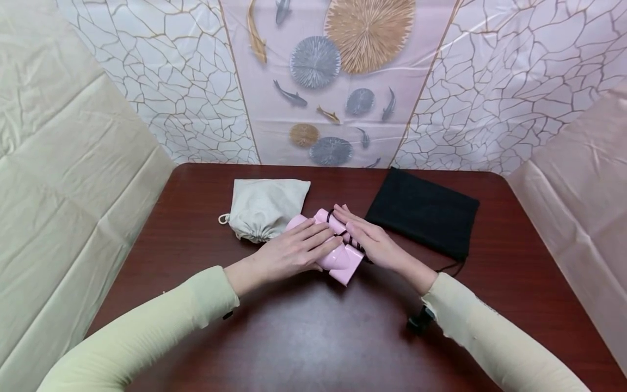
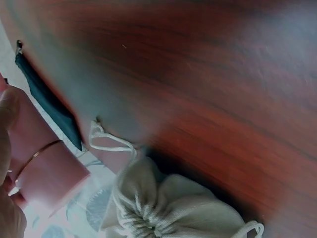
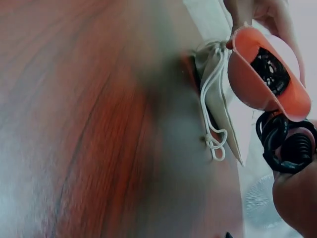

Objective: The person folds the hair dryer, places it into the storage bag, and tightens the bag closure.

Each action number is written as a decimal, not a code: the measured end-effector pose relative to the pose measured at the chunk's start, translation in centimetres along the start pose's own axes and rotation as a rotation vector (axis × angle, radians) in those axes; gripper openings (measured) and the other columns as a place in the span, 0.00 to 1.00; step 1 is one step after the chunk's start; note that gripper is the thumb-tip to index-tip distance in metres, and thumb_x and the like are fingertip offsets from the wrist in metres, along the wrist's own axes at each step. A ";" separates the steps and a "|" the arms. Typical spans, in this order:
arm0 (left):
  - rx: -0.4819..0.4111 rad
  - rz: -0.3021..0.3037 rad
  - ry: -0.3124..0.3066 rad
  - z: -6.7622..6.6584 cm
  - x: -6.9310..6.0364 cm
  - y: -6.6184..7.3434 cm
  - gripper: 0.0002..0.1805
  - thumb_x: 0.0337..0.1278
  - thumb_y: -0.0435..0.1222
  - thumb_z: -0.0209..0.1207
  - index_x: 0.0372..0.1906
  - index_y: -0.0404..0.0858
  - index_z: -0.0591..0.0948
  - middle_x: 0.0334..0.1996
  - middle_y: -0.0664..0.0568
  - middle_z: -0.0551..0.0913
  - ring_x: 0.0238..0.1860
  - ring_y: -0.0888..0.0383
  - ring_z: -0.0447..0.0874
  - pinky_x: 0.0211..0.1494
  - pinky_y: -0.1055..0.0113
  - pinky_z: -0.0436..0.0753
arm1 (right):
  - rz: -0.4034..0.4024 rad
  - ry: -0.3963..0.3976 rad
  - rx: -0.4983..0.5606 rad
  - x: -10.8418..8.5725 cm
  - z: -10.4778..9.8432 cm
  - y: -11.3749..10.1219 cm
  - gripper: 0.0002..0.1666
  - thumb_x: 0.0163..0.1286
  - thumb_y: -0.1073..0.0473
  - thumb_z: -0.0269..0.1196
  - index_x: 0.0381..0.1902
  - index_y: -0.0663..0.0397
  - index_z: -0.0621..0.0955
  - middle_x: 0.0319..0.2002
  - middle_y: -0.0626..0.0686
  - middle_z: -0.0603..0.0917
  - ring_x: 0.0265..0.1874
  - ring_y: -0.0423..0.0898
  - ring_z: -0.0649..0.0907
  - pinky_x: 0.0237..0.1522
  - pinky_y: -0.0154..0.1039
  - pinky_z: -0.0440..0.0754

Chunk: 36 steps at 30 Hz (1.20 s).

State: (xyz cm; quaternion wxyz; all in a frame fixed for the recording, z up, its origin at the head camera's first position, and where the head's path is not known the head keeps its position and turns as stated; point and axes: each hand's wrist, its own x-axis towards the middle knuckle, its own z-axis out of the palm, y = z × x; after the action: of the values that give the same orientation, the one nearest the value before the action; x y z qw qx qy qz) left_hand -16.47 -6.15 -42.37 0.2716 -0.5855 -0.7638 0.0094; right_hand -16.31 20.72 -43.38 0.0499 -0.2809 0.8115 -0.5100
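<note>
A pink hair dryer (image 1: 344, 265) with a flared nozzle is between both hands at the table's middle. Its handle lies folded alongside the barrel, wound with black cord (image 3: 275, 140). My left hand (image 1: 296, 247) grips the barrel, fingers over the top and thumb low on the near side. My right hand (image 1: 374, 242) lies along the handle and cord with fingers fairly straight, pressing from the right. In the right wrist view, the nozzle's opening shows a dark inside. Part of the barrel is hidden under the left fingers.
Behind the left hand lies a beige drawstring pouch (image 1: 266, 206), cord loop to the left. A flat black drawstring bag (image 1: 425, 211) lies at the back right, its cord trailing toward the right forearm. Patterned cloth (image 1: 196, 81) hangs behind the dark red table (image 1: 313, 337).
</note>
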 end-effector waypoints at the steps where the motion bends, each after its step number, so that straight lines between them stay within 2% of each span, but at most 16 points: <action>1: 0.004 -0.010 -0.005 -0.1 0.1 0.1 0.35 0.66 0.51 0.69 0.72 0.39 0.78 0.67 0.47 0.82 0.69 0.49 0.79 0.74 0.50 0.76 | 0.003 -0.003 -0.005 0.1 0.0 0.0 0.27 0.88 0.62 0.47 0.79 0.64 0.70 0.82 0.59 0.65 0.84 0.58 0.57 0.79 0.28 0.51; 5: 0.008 -0.035 -0.025 -0.3 0.3 0.5 0.36 0.65 0.52 0.70 0.72 0.39 0.78 0.67 0.48 0.82 0.69 0.49 0.80 0.73 0.50 0.78 | 0.022 -0.030 -0.027 0.3 -0.2 -0.1 0.27 0.89 0.60 0.47 0.79 0.62 0.70 0.81 0.58 0.66 0.84 0.57 0.58 0.78 0.28 0.52; 15: 0.014 -0.111 -0.038 -0.6 0.9 1.9 0.43 0.56 0.55 0.75 0.72 0.37 0.78 0.61 0.46 0.84 0.62 0.49 0.83 0.69 0.53 0.81 | 0.043 -0.102 -0.198 0.5 -1.9 -0.3 0.29 0.87 0.54 0.52 0.81 0.55 0.70 0.81 0.55 0.65 0.82 0.54 0.62 0.81 0.40 0.57; 18: -0.006 -0.138 -0.063 -0.6 1.0 2.1 0.43 0.56 0.54 0.75 0.72 0.37 0.77 0.60 0.47 0.84 0.61 0.49 0.84 0.69 0.53 0.81 | 0.066 -0.098 -0.263 0.0 -3.1 -0.2 0.30 0.87 0.52 0.53 0.81 0.52 0.70 0.81 0.54 0.66 0.81 0.53 0.65 0.81 0.48 0.61; 23: -0.027 -0.156 -0.108 -0.1 0.9 2.4 0.43 0.56 0.54 0.75 0.72 0.37 0.78 0.58 0.47 0.85 0.60 0.49 0.84 0.67 0.53 0.82 | 0.134 -0.106 -0.379 -1.5 -6.1 0.3 0.32 0.87 0.47 0.53 0.82 0.48 0.69 0.81 0.56 0.65 0.81 0.57 0.66 0.78 0.61 0.65; 29: -0.031 -0.191 -0.136 0.6 0.6 2.8 0.42 0.56 0.55 0.75 0.71 0.38 0.78 0.57 0.48 0.85 0.60 0.49 0.84 0.67 0.51 0.82 | 0.236 -0.093 -0.447 -3.4 -9.7 0.8 0.33 0.87 0.43 0.51 0.83 0.46 0.67 0.82 0.55 0.65 0.81 0.60 0.64 0.77 0.65 0.64; 34: -0.039 -0.221 -0.146 1.0 0.5 3.1 0.42 0.55 0.54 0.76 0.71 0.38 0.78 0.57 0.48 0.86 0.59 0.49 0.84 0.66 0.51 0.82 | 0.259 -0.093 -0.493 -4.8 -11.6 1.1 0.34 0.87 0.44 0.53 0.83 0.47 0.66 0.81 0.58 0.67 0.80 0.63 0.66 0.76 0.67 0.65; 36: -0.033 -0.222 -0.150 1.2 0.5 3.3 0.42 0.55 0.54 0.76 0.71 0.38 0.78 0.57 0.49 0.86 0.59 0.50 0.84 0.66 0.52 0.82 | 0.257 -0.115 -0.525 -5.3 -12.2 1.6 0.34 0.86 0.45 0.55 0.83 0.51 0.67 0.81 0.61 0.67 0.79 0.65 0.67 0.75 0.68 0.66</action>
State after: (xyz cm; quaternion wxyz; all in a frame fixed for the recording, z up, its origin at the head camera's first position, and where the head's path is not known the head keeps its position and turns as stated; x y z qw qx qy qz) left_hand -14.15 -4.30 -44.24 0.2033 -0.4993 -0.8422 0.0104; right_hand -16.98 33.66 -40.04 0.0857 -0.2074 0.9404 -0.2557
